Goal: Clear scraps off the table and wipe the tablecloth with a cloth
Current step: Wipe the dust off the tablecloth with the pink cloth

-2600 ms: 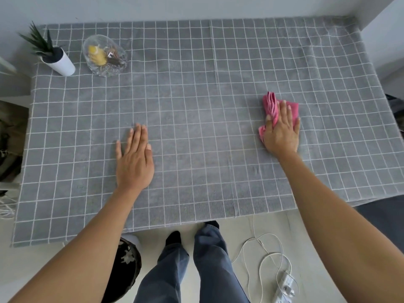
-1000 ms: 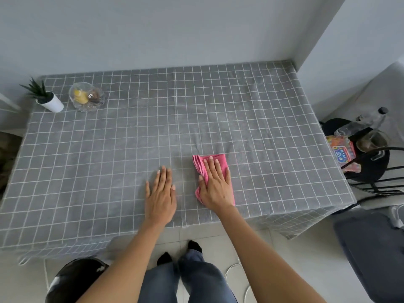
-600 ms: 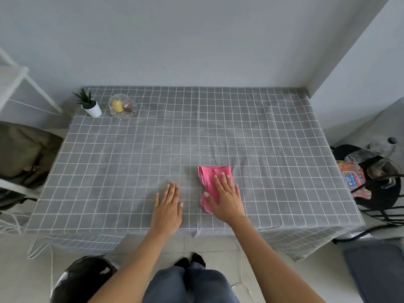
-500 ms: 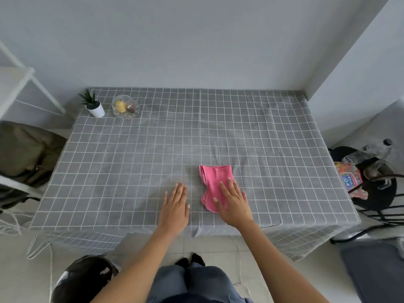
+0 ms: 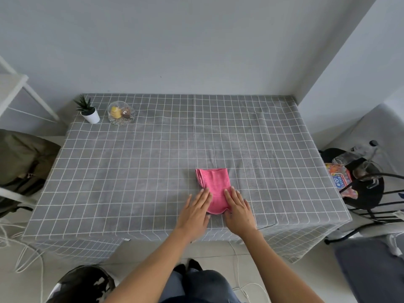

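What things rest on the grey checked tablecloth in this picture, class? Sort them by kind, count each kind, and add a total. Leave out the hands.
Pink cloths: 1, the pink cloth near the front edge
Potted plants: 1, the potted plant at the far left corner
Glass bowls: 1, the glass bowl beside the plant
Total: 3 things on the tablecloth
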The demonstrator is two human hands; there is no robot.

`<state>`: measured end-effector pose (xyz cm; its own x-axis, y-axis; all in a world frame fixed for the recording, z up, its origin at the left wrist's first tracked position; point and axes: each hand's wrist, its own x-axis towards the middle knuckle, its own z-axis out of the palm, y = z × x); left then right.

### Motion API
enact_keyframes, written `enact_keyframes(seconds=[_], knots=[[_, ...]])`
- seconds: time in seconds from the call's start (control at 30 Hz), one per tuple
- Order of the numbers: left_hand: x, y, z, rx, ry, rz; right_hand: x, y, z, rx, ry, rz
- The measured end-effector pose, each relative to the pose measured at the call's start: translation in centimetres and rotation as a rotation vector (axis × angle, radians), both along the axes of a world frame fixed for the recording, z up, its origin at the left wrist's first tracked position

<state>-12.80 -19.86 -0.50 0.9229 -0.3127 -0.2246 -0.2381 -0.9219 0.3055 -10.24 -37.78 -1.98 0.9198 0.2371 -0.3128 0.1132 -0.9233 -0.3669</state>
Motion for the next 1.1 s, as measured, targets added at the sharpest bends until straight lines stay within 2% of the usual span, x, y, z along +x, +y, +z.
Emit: enact_keyframes(seconds=[0.23, 0.57, 0.77, 0.87, 0.97, 1.1], knots=[[1.7, -0.2, 0.4, 0.128, 0.058, 0.006, 0.5, 0.0, 0.0, -0.001, -0.103, -0.026], [2.4, -2.3, 0.3, 0.044, 0.02, 0.043, 1.9, -0.5, 2.4, 0.045, -0.089, -0.106], [2.9, -4.2, 0.7, 0.031, -0.001, 0.152, 1.5, -0.4, 3.3, 0.036, -0.173, -0.08], [3.3, -4.2, 0.7, 0.088, 0.058, 0.112, 1.4, -0.6, 3.9, 0.048, -0.235, -0.062], [3.5, -3.5, 1.1, 0.113, 0.032, 0.09, 1.3, -0.6, 4.2, 0.044, -0.316, -0.02], [4.2, -2.0, 2.6, 0.185, 0.007, 0.039, 1.4, 0.2, 5.1, 0.021, -0.327, -0.036]])
